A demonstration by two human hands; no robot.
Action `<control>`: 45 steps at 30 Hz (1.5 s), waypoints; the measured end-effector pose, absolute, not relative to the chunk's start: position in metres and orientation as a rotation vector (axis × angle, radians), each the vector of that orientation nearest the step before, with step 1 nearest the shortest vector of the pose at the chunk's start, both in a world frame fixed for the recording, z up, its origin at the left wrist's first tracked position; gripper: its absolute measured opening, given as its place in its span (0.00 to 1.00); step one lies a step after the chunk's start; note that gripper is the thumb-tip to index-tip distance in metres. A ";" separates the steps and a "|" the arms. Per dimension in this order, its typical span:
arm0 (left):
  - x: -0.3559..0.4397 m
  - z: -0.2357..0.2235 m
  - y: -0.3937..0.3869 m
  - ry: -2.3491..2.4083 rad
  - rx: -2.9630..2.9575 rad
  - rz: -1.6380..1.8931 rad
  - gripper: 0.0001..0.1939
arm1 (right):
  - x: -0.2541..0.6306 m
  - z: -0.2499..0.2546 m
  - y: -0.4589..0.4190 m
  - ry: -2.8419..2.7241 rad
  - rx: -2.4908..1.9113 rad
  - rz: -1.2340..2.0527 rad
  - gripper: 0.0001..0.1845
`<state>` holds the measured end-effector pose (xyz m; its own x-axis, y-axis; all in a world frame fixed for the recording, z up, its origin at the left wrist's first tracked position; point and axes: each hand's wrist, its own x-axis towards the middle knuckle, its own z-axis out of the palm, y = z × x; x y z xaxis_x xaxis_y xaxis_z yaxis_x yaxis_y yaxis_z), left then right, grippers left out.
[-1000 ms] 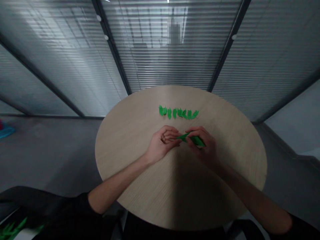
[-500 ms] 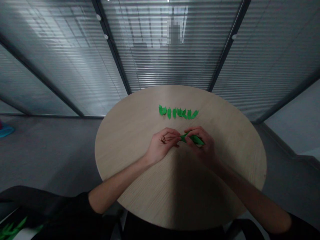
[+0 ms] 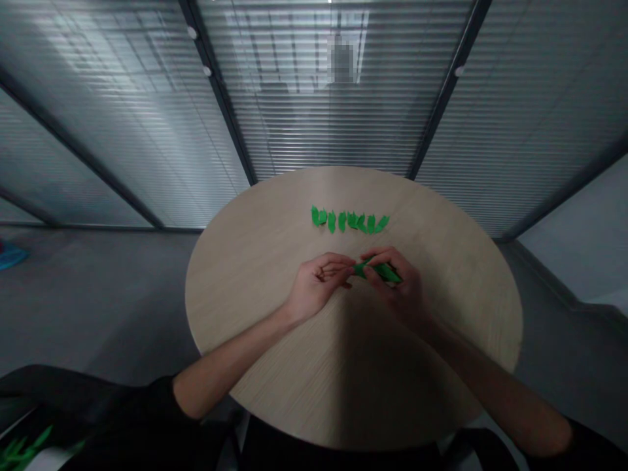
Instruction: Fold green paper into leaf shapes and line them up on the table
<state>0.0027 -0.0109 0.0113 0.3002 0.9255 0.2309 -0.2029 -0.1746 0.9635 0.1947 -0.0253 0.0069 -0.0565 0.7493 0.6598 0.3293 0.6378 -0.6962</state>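
Between my two hands is a green leaf-shaped piece [image 3: 390, 273], pointed at its right end; whether it is paper, cloth or plastic I cannot tell. My left hand [image 3: 320, 280] pinches its left tip between thumb and fingers. Thumb and fingers of my right hand [image 3: 398, 281] are closed around its middle, partly covering it. Beyond the hands, a row of several small green leaf-like pieces [image 3: 342, 221] lies on the round wooden table [image 3: 255, 261]. They stand side by side, some touching or overlapping.
Blinds behind glass panels [image 3: 333, 131] with dark frames rise past the table's far edge. At the lower left, green leafy strips [image 3: 29, 448] lie beside a white object [image 3: 49, 460]. A blue item [image 3: 12, 256] rests on the floor at far left.
Almost nothing differs. Both hands keep the same hold on the green piece, with only tiny finger shifts, and the row of pieces stays put.
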 end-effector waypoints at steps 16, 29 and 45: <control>0.003 0.010 -0.013 0.741 1.364 1.194 0.16 | 0.191 0.007 -0.028 -1.569 -0.867 0.613 0.04; 0.004 0.010 -0.015 0.814 1.419 1.211 0.15 | 0.189 0.005 -0.031 -1.642 -0.851 0.558 0.04; 0.003 0.014 -0.016 0.836 1.463 1.216 0.13 | 0.190 0.004 -0.031 -1.649 -0.831 0.600 0.07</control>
<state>0.0034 -0.0165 0.0136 0.2507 0.9323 0.2607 -0.0911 -0.2454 0.9651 0.1899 -0.0312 0.0039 -0.1127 0.7832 0.6115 0.2072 0.6204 -0.7564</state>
